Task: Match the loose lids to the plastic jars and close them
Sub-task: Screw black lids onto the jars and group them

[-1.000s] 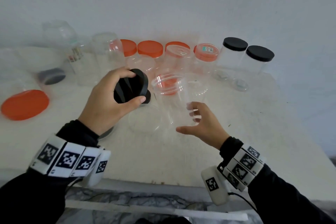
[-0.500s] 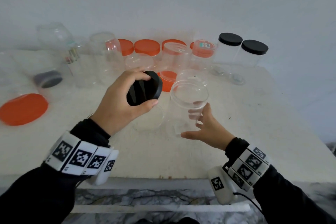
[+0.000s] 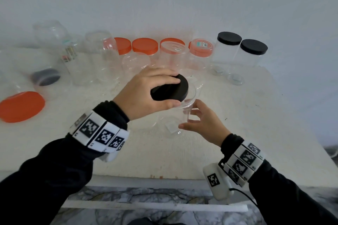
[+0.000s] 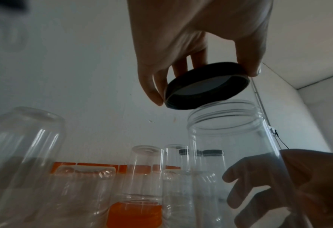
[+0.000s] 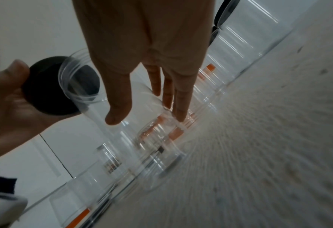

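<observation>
My left hand (image 3: 146, 93) grips a round black lid (image 3: 169, 87) by its rim, fingers over the top and thumb on the near edge. The lid is tilted and hangs just over the mouth of a clear plastic jar (image 3: 182, 115), not seated on it. My right hand (image 3: 199, 120) holds that jar from the right side, thumb and fingers round its wall. In the left wrist view the black lid (image 4: 206, 88) sits above and left of the jar's threaded rim (image 4: 224, 117). In the right wrist view the right hand (image 5: 142, 61) clasps the jar (image 5: 103, 108).
Orange-lidded jars (image 3: 144, 45) line the back wall, with two black-lidded jars (image 3: 228, 38) at the back right. Open clear jars (image 3: 98, 56) stand at the back left. A loose orange lid (image 3: 22, 106) and a dark lid (image 3: 45, 76) lie at the left. The table's front edge (image 3: 164, 175) is near.
My left hand has carried the black lid right and turned it from edge-on to nearly flat over the jar's mouth. My right hand has drawn the jar closer.
</observation>
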{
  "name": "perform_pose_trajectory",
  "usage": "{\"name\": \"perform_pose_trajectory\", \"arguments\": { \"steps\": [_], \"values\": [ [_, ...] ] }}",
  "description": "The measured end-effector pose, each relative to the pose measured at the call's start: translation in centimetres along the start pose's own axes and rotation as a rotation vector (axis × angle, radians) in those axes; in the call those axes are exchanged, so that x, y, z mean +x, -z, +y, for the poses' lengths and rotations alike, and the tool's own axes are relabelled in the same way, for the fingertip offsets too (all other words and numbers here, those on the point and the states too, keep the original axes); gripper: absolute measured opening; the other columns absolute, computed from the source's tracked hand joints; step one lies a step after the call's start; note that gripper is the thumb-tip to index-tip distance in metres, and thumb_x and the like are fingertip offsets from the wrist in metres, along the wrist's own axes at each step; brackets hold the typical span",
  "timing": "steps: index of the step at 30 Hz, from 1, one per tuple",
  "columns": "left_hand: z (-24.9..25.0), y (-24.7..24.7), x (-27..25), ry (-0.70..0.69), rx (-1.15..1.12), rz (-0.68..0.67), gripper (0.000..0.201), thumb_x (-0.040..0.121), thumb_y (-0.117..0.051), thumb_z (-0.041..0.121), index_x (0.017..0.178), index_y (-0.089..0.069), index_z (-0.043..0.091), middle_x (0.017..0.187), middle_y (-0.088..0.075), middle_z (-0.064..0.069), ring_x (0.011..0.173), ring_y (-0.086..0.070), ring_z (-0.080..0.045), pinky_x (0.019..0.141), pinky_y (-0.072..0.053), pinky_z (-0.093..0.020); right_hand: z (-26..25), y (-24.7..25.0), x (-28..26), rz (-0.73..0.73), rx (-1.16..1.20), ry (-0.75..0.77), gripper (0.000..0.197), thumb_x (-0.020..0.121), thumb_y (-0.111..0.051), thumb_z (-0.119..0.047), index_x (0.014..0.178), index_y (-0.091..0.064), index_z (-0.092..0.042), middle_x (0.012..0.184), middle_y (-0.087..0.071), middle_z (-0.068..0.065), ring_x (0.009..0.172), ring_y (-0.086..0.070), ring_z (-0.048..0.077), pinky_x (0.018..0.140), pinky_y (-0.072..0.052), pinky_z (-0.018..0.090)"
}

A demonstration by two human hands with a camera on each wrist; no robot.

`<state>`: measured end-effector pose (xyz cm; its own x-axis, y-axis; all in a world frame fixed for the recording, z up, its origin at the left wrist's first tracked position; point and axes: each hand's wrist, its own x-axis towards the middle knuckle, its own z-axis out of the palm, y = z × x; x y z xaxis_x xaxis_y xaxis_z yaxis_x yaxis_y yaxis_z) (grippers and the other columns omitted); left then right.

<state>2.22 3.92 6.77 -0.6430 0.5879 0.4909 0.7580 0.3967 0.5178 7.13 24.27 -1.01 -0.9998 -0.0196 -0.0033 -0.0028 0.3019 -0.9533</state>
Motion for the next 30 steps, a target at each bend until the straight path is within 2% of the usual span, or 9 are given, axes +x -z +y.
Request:
{"name": "perform_pose_trajectory", "arguments": {
  "steps": [4,8,16,19,21,23,25,27,30],
  "values": [
    [0.0,-0.7,1.0,-0.013,0.027,-0.058,0.058,0.072,-0.058,0.057,0.116,-0.064,0.020,0.128,-0.057,0.006,0.119,-0.045,-0.012,0.102,-0.036,-0.033,-0.1,0.2,0.2,-0.008,0.009,-0.004,0.053,0.067,-0.081,-0.008,0.108,-0.050,-0.020,0.114,-0.056,0.001,0.108,-0.057,0.012,0.081,-0.054,0.023],
    [-0.1,-1.2,1.7,-0.009,0.028,-0.085,0.058,0.072,-0.058,0.057,0.117,-0.064,0.020,0.128,-0.057,0.006,0.121,-0.045,-0.014,0.103,-0.036,-0.037,-0.1,0.2,0.3,-0.016,-0.004,-0.001,0.053,0.067,-0.081,-0.010,0.107,-0.049,-0.024,0.115,-0.055,0.000,0.109,-0.056,0.013,0.082,-0.054,0.026],
    [-0.5,-1.5,2.1,-0.020,0.044,-0.150,0.060,0.072,-0.055,0.059,0.117,-0.063,0.020,0.128,-0.056,0.008,0.124,-0.043,-0.011,0.105,-0.032,-0.032,0.2,0.1,0.3,-0.026,-0.028,0.006,0.051,0.069,-0.080,-0.012,0.107,-0.047,-0.024,0.119,-0.054,0.001,0.110,-0.055,0.010,0.081,-0.052,0.019],
    [-0.5,-1.6,1.9,-0.007,0.016,-0.155,0.063,0.071,-0.057,0.060,0.121,-0.060,0.022,0.133,-0.052,0.008,0.126,-0.040,-0.009,0.106,-0.031,-0.030,-0.2,0.6,0.3,-0.080,-0.108,-0.012,0.062,0.069,-0.081,-0.017,0.118,-0.043,-0.021,0.125,-0.050,0.000,0.113,-0.053,0.012,0.092,-0.050,0.029],
    [-0.9,-1.7,1.3,0.033,-0.061,-0.140,0.077,0.065,-0.061,0.065,0.129,-0.052,0.023,0.139,-0.045,0.007,0.131,-0.035,-0.008,0.109,-0.029,-0.030,-1.4,1.3,0.3,-0.135,-0.189,-0.010,0.073,0.065,-0.082,-0.025,0.123,-0.037,-0.023,0.131,-0.040,-0.003,0.117,-0.048,0.013,0.096,-0.047,0.031],
    [-1.4,-1.8,0.4,0.115,-0.196,-0.100,0.090,0.058,-0.065,0.071,0.134,-0.041,0.028,0.140,-0.039,0.011,0.131,-0.033,-0.004,0.110,-0.030,-0.028,-3.8,2.7,0.4,-0.133,-0.235,0.022,0.085,0.057,-0.078,-0.038,0.128,-0.034,-0.024,0.133,-0.033,-0.006,0.118,-0.045,0.011,0.095,-0.046,0.029],
    [-1.7,-2.2,-0.5,0.242,-0.324,-0.073,0.095,0.051,-0.072,0.067,0.132,-0.032,0.041,0.137,-0.037,0.019,0.128,-0.035,0.002,0.108,-0.034,-0.029,-7.0,4.2,0.6,-0.132,-0.289,0.099,0.081,0.054,-0.073,-0.046,0.124,-0.037,-0.030,0.135,-0.036,-0.006,0.117,-0.046,0.007,0.094,-0.047,0.027],
    [-2.1,-3.2,-1.3,0.341,-0.393,-0.063,0.100,0.049,-0.076,0.057,0.134,-0.027,0.040,0.139,-0.038,0.016,0.128,-0.037,-0.001,0.108,-0.034,-0.034,-10.3,5.3,1.0,-0.202,-0.407,0.179,0.066,0.061,-0.073,-0.043,0.118,-0.041,-0.038,0.134,-0.042,-0.009,0.116,-0.047,0.003,0.095,-0.047,0.027],
    [-2.3,-4.5,-1.7,0.386,-0.466,-0.050,0.103,0.051,-0.079,0.051,0.138,-0.028,0.029,0.136,-0.045,0.009,0.127,-0.042,-0.007,0.108,-0.035,-0.040,-13.7,5.2,2.0,-0.381,-0.640,0.250,0.065,0.072,-0.075,-0.032,0.129,-0.043,-0.036,0.133,-0.041,-0.015,0.119,-0.043,0.002,0.096,-0.040,0.018]
  ]
}}
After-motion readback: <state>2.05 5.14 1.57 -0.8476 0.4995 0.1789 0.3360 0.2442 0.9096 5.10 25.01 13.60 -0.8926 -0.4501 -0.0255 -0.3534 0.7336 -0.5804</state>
